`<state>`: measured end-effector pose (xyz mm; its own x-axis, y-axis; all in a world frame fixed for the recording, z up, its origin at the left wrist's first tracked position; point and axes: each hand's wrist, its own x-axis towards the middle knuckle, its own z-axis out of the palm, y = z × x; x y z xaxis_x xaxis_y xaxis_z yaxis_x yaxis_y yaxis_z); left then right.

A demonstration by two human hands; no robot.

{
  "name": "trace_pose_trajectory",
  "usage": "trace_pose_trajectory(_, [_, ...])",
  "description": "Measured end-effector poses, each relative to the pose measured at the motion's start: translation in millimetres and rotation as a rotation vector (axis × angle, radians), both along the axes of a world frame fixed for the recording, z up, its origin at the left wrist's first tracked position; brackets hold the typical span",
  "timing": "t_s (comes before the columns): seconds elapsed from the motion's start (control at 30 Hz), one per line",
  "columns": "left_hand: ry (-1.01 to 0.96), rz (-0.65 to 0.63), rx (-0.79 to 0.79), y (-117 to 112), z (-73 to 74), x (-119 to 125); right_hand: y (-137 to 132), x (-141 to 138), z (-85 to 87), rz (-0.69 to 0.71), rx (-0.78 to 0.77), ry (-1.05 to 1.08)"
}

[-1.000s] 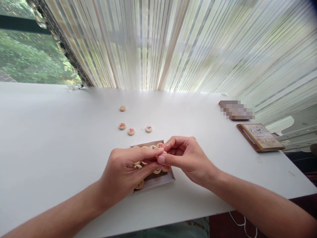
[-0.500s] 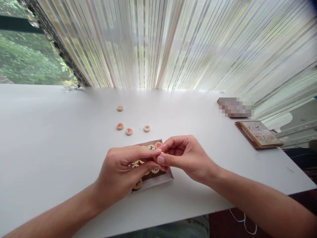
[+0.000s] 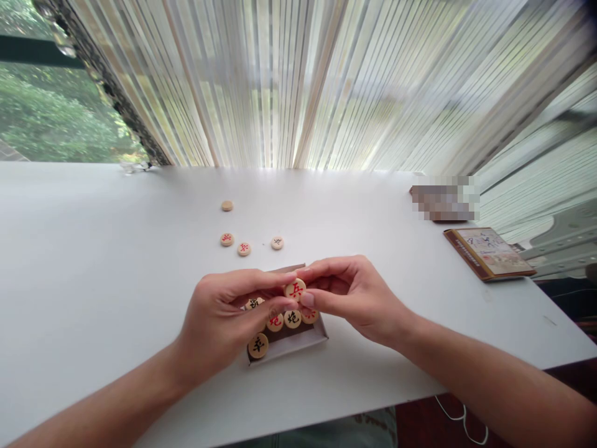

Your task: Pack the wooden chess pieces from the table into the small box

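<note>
The left hand point(image 3: 228, 308) and right hand point(image 3: 357, 295) pinch one round piece point(image 3: 295, 290), not put down yet, with more pieces point(image 3: 292, 319) in the box point(image 3: 301, 341) below their fingers and four loose pieces point(image 3: 244, 249) beyond them.

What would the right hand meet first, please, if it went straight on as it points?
The right hand would first meet the red-marked disc it touches, then probably the left hand.
</note>
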<state>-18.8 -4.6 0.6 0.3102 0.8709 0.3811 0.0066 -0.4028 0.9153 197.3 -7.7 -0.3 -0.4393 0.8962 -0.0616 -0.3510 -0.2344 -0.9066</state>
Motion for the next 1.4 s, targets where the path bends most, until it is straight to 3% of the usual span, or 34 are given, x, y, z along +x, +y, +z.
trace_pose_trajectory(0.27, [0.03, 0.034, 0.005, 5, -0.6, -2, -4, -3, -6.5, -0.229, 0.3, -0.116])
trace_pose_trajectory(0.67, [0.098, 0.083, 0.123, 6, -5.6, -5, -2, -1, -11.0, -0.329, 0.606, -0.274])
trace_pose_trajectory(1.0, [0.128, 0.065, 0.148, 8, -6.5, -4, -1, 0, -12.4, -0.302, 0.659, -0.263])
trace_pose_trajectory(1.4, [0.179, 0.002, 0.197, 6, 1.0, -5, -4, -1, -10.1, -0.187, 0.417, -0.194])
